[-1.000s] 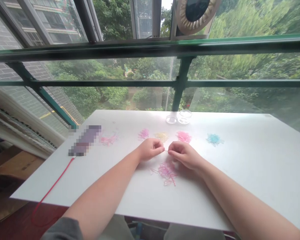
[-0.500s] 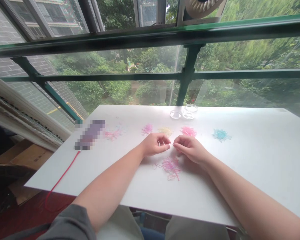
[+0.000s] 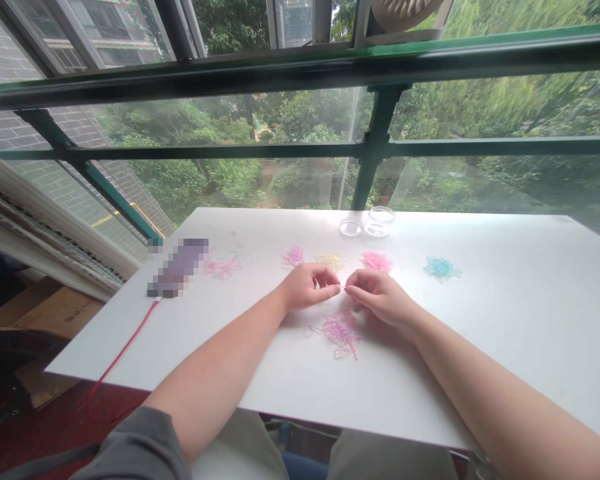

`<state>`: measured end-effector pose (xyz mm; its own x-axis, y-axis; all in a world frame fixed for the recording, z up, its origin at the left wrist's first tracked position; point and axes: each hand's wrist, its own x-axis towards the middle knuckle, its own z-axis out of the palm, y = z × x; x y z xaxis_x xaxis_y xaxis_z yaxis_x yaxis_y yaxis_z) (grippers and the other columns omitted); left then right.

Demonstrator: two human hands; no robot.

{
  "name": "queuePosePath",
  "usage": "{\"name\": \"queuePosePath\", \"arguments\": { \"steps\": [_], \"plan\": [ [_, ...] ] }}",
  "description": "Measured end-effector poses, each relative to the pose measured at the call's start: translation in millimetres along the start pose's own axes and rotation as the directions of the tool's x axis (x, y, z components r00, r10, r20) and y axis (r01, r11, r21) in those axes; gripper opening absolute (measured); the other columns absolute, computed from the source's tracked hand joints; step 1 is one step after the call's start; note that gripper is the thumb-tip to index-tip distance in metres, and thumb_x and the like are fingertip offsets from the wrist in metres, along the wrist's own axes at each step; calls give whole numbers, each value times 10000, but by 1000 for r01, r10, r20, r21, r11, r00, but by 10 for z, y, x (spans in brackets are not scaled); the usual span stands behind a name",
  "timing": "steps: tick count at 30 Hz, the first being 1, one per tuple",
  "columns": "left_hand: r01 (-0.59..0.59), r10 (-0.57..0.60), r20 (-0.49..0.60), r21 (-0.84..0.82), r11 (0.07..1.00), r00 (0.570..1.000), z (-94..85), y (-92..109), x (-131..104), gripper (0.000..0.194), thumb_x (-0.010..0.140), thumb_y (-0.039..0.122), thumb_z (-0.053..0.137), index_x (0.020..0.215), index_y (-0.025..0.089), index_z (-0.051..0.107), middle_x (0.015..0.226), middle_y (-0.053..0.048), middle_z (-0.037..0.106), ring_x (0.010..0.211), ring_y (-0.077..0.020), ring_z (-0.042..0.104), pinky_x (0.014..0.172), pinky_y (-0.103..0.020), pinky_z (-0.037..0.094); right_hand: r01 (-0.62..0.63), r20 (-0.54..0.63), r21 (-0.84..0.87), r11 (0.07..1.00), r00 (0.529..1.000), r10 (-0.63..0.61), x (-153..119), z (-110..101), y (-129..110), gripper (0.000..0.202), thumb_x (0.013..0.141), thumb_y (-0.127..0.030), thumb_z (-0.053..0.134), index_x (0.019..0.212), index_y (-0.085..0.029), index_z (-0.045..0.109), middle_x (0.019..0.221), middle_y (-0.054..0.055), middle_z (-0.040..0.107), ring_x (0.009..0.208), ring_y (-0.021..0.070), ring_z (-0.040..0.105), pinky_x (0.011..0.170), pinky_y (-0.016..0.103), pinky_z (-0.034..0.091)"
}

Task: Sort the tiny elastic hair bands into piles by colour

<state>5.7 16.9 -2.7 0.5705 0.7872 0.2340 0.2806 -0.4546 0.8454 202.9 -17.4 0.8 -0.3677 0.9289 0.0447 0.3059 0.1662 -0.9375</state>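
Right of the right hand (image 3: pixel 377 293), the tabletop (image 3: pixel 520 333) gives wide passage; just beyond both hands, the yellow pile (image 3: pixel 329 259) and pink pile (image 3: pixel 377 261) obstruct; on their near side, the pinkish-purple pile (image 3: pixel 340 331) does; left of the left hand (image 3: pixel 307 287), room reaches the red cable (image 3: pixel 125 348).

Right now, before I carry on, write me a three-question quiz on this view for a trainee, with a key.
1. True or false: the blue pile lies left of the yellow pile.
2. What lies on the white table just nearer the person than the left hand and right hand?
A) a red cable
B) a pink-and-purple pile
C) a clear round container
3. What shows between the fingertips of the two hands?

Key: 1. False. 2. B. 3. A thin, pale strand; its exact shape is too small to tell.
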Motion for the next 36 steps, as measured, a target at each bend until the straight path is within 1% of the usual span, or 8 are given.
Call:
{"name": "queuePosePath", "arguments": {
  "steps": [4, 12, 20, 26, 29, 33, 35, 36],
  "plan": [
    [1, -1, -17, 17, 1000, 1000, 2, -8, 6, 153, 736, 274, 617, 756, 127, 652, 672, -16, 621, 559, -70, 493, 531, -191, 400, 2, 5, -3, 1000, 1000, -2, 0, 6, 2, 156, 802, -295, 564, 723, -163, 541, 557, -32, 510, 489, 109, 523, 500, 242, 407],
    [0, 0, -4, 14, 1000, 1000, 6, 8, 6, 137, 737, 264, 610, 740, 133, 649, 671, -14, 620, 561, -72, 487, 528, -190, 387, 11, 11, 12, 1000, 1000, -11, 2, 17, 35, 135, 801, -303, 571, 783, -171, 548, 600, -17, 533, 512, 115, 529, 501, 243, 408],
    [-37, 37, 4, 11, 999, 999, 5, 2, 4, 115, 736, 239, 601, 703, 132, 628, 677, -14, 613, 575, -75, 478, 546, -200, 377, 27, 19, 13, 1000, 999, -27, 4, 22, 39, 114, 800, -273, 562, 758, -171, 534, 599, -27, 492, 519, 108, 490, 506, 243, 380],
    [-12, 12, -8, -48, 999, 1000, 13, 1, 7, 135, 737, 255, 609, 700, 125, 614, 664, -8, 583, 559, -70, 449, 524, -201, 348, 79, 2, 36, 996, 997, -79, 17, 35, 3, 135, 796, -285, 564, 735, -174, 516, 606, -33, 452, 530, 96, 403, 504, 239, 321],
    [-15, 8, -57, -122, 992, 998, -14, -26, 15, 154, 733, 267, 619, 686, 123, 597, 631, 3, 542, 557, -72, 433, 524, -205, 336, 107, -28, 39, 994, 994, -106, 21, 20, -17, 158, 787, -301, 575, 713, -181, 504, 601, -32, 448, 536, 98, 379, 508, 241, 305],
    [-34, -12, -191, -237, 971, 981, -74, -90, 32, 195, 730, 301, 628, 672, 132, 552, 614, 15, 506, 573, -81, 437, 546, -212, 350, 102, -56, 75, 992, 994, -98, 29, -15, -20, 164, 788, -314, 573, 715, -190, 494, 588, -35, 441, 520, 98, 371, 497, 243, 296],
    [-26, -27, -211, -246, 969, 977, -83, -101, 34, 209, 729, 317, 625, 663, 137, 541, 610, 14, 504, 575, -85, 440, 550, -216, 356, 98, -70, 86, 991, 993, -92, 33, -11, -15, 169, 789, -322, 573, 715, -193, 494, 587, -32, 452, 519, 101, 385, 495, 244, 303],
    [-16, -30, -198, -230, 973, 980, -76, -97, 31, 208, 729, 320, 622, 664, 138, 545, 610, 12, 507, 572, -85, 438, 547, -216, 354, 101, -77, 83, 991, 993, -94, 35, -1, -13, 172, 789, -326, 575, 713, -193, 495, 587, -30, 458, 521, 103, 392, 496, 244, 307]
  ]
}}
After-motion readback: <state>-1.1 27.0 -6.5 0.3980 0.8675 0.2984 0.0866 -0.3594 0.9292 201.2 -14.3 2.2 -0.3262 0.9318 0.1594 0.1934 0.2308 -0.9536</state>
